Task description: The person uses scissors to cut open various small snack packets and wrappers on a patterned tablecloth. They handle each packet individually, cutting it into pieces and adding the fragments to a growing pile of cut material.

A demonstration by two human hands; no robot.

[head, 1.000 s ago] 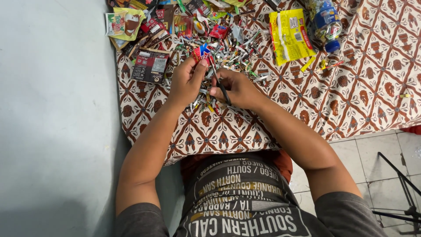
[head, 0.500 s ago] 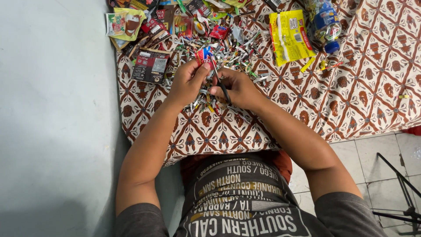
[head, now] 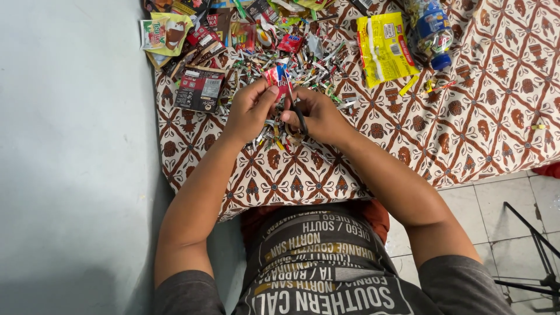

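Observation:
My left hand [head: 249, 109] pinches a small red wrapper piece [head: 276, 76] between thumb and fingers, held above the patterned cloth. My right hand [head: 318, 115] grips a pair of black-handled scissors [head: 298, 114] whose blades point up at the wrapper. Both hands meet over a heap of cut wrapper strips [head: 303, 67] on the cloth. The blades' tips are partly hidden by my fingers.
A brown and white patterned cloth [head: 466, 116] covers the surface. Snack wrappers [head: 166, 32] and a dark sachet [head: 199, 88] lie at the left, a yellow packet [head: 384, 49] and a plastic bottle [head: 434, 32] at the back right. A black stand leg [head: 534, 251] is on the tiled floor.
The red wrapper piece has risen slightly and my hands have drawn closer together around the scissors. The things on the cloth have not moved.

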